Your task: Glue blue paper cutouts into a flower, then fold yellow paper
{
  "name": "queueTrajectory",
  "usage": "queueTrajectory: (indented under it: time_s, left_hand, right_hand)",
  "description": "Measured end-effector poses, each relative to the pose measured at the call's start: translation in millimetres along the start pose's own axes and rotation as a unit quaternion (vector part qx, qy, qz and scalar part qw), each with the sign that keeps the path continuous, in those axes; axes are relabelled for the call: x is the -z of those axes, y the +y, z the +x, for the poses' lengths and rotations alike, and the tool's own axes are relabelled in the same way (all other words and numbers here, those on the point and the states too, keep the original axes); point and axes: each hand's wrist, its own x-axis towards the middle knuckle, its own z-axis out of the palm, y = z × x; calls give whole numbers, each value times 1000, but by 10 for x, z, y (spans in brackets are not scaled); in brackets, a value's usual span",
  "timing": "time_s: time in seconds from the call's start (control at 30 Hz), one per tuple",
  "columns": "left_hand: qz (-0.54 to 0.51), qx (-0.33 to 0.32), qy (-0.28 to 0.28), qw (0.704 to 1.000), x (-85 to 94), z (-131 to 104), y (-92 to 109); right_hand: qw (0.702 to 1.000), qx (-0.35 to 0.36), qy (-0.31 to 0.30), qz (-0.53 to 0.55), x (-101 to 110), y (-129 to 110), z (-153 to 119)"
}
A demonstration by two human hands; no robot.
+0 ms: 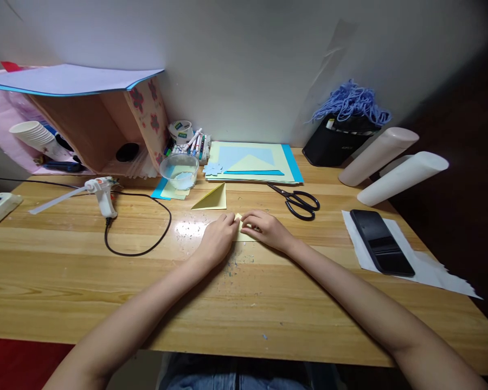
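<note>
A small pale yellow sheet of paper [247, 237] lies on the table between my hands, which cover part of it. My left hand [220, 236] is closed, its fingers pressed on the paper's left side. The curled fingers of my right hand [266, 228] pinch at the right side, near the top corner. Just beyond them sits a folded yellow paper triangle [213, 199], partly raised. Black-handled scissors [299, 203] rest to the right of it.
A hot glue gun [102, 195] with a looped black cord is at left. Behind are a plastic bowl [179, 172], markers [195, 146] and stacked coloured paper [288, 162]. A phone [381, 242] and two pale rolls [402, 177] are at right. Paper scraps dot the tabletop.
</note>
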Motion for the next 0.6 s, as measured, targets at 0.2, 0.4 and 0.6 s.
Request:
queueTrajectory:
  time_s: [0.2, 0.4, 0.6]
  left_hand:
    - [15, -22, -27, 999, 31, -17, 38]
    - [38, -51, -37, 997, 55, -56, 88]
    - [22, -23, -57, 998, 102, -81, 103]
  right_hand:
    - [1000, 0, 3, 7, 5, -8, 2]
    - [1000, -7, -6, -10, -11, -13, 1]
    - [999, -20, 2, -28, -62, -23, -2]
